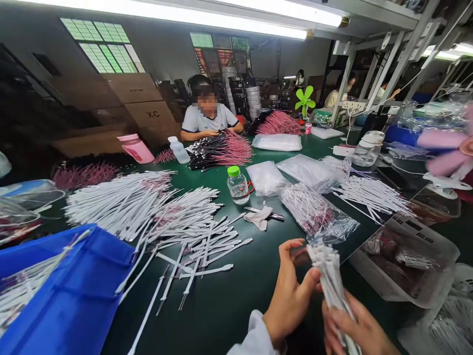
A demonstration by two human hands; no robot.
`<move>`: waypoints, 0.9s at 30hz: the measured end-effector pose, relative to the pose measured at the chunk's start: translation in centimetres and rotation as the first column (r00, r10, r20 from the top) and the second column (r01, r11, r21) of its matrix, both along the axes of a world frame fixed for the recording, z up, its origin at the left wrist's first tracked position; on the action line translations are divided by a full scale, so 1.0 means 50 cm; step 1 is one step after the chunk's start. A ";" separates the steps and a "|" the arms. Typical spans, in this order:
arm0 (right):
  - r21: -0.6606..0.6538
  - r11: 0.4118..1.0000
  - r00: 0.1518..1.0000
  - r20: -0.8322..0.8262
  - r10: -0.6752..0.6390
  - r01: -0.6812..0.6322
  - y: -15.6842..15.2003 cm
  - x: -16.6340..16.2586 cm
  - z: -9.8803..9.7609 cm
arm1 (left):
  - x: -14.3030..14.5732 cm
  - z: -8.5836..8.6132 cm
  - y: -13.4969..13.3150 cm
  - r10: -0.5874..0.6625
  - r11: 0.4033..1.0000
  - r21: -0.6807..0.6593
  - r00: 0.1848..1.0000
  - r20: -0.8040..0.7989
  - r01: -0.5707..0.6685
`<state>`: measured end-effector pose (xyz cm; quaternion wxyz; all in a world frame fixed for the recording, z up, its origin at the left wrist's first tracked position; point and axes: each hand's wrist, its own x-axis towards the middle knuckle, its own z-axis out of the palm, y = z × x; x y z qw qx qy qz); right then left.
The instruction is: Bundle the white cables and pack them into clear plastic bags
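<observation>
A bundle of thin white cables (330,276) stands tilted at the lower right, its white connector ends up and slightly blurred. My right hand (354,323) is wrapped round the lower part of this bundle. Near the top, my left hand (290,291) cups the bundle loosely, its thumb against the side and its fingers curved behind, partly hidden. Just beyond the bundle lies a clear plastic bag of white cables (308,209). Many loose white cables (199,236) are spread over the green table (207,315) to the left.
A blue bin (107,266) with white cables is at left. A green-lidded bottle (238,185), a cutter (271,215) and plastic bags (268,178) lie mid-table. White baskets (406,286) and a pink fan (451,145) stand right. Across sits a person (210,116) behind black-and-red wires (221,150).
</observation>
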<state>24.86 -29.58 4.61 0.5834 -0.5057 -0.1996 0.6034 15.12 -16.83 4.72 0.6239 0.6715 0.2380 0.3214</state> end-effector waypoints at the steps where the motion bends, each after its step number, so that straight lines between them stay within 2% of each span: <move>1: 0.016 0.995 0.994 0.034 -0.102 0.101 -0.010 0.023 0.007 | 0.015 -0.004 0.002 -0.002 0.984 0.178 0.999 -0.035 0.008; 2: 0.025 0.984 0.981 0.071 -0.178 0.177 -0.022 0.047 0.012 | 0.031 -0.010 0.003 0.003 0.931 0.364 0.996 -0.089 0.030; 4: 0.009 0.963 0.954 0.135 -0.268 0.269 -0.045 0.100 0.011 | 0.070 -0.025 0.004 0.040 0.745 0.659 0.978 -0.203 0.106; 5: -0.026 0.959 0.950 0.153 -0.273 0.281 -0.055 0.126 0.006 | 0.092 -0.033 0.005 0.078 0.650 0.748 0.968 -0.238 0.132; 7: -0.110 0.965 0.962 0.159 -0.220 0.239 -0.070 0.169 -0.007 | 0.140 -0.047 0.011 0.187 0.522 0.841 0.943 -0.274 0.141; 9: -0.128 0.976 0.978 0.135 -0.158 0.175 -0.076 0.194 -0.015 | 0.182 -0.051 0.027 0.287 0.457 0.876 0.906 -0.312 0.157; 12: -0.052 0.986 0.983 0.110 -0.149 0.156 -0.077 0.198 -0.010 | 0.217 -0.039 0.063 0.382 0.397 0.888 0.838 -0.391 0.233; 15: -0.051 0.992 0.988 0.113 -0.108 0.114 -0.073 0.194 -0.004 | 0.213 -0.011 0.093 0.405 0.388 0.876 0.802 -0.440 0.285; 17: -0.082 0.997 0.995 0.098 0.020 -0.012 -0.066 0.200 -0.007 | 0.196 0.007 0.100 0.363 0.368 0.882 0.827 -0.428 0.295; 20: -0.123 0.974 0.974 0.097 0.204 -0.191 -0.050 0.218 -0.013 | 0.168 0.027 0.091 0.264 0.291 0.910 0.889 -0.374 0.296; 23: -0.215 0.959 0.955 0.188 0.228 -0.187 -0.030 0.237 -0.002 | 0.151 0.035 0.073 0.195 0.232 0.923 0.915 -0.352 0.306; 25: -0.280 0.941 0.937 0.237 0.258 -0.189 -0.018 0.249 0.013 | 0.146 0.037 0.061 0.176 0.237 0.922 0.920 -0.351 0.307; 27: -0.297 0.936 0.923 0.274 0.272 -0.188 -0.009 0.260 0.027 | 0.144 0.037 0.049 0.195 0.276 0.911 0.911 -0.364 0.305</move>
